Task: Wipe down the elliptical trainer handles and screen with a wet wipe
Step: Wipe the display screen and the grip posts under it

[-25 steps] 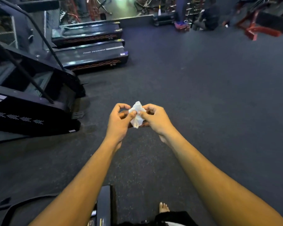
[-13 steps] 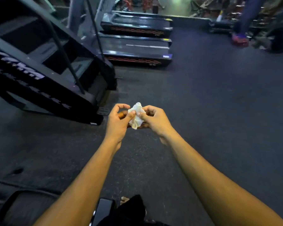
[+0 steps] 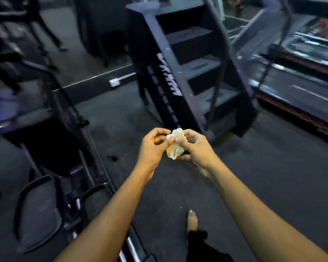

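Note:
A crumpled white wet wipe [image 3: 175,144] is held in front of me over the dark floor. My left hand [image 3: 152,149] pinches its left side with thumb and fingers. My right hand [image 3: 194,148] grips its right side with curled fingers. At the lower left stands a dark machine with foot pedals [image 3: 39,212] and sloping rails, which looks like the elliptical trainer; its handles and screen are out of view.
A black stair-climber machine [image 3: 189,72] stands straight ahead, close behind my hands. Treadmills [image 3: 301,87] lie at the right. More dark gym frames fill the upper left. My bare foot [image 3: 192,220] is on the rubber floor [image 3: 263,176] below my hands.
My view has swung left: the stair-climber shifted from the left to the centre, treadmills to the right, and the pedal machine came into sight. Both hands keep holding the wipe the same way.

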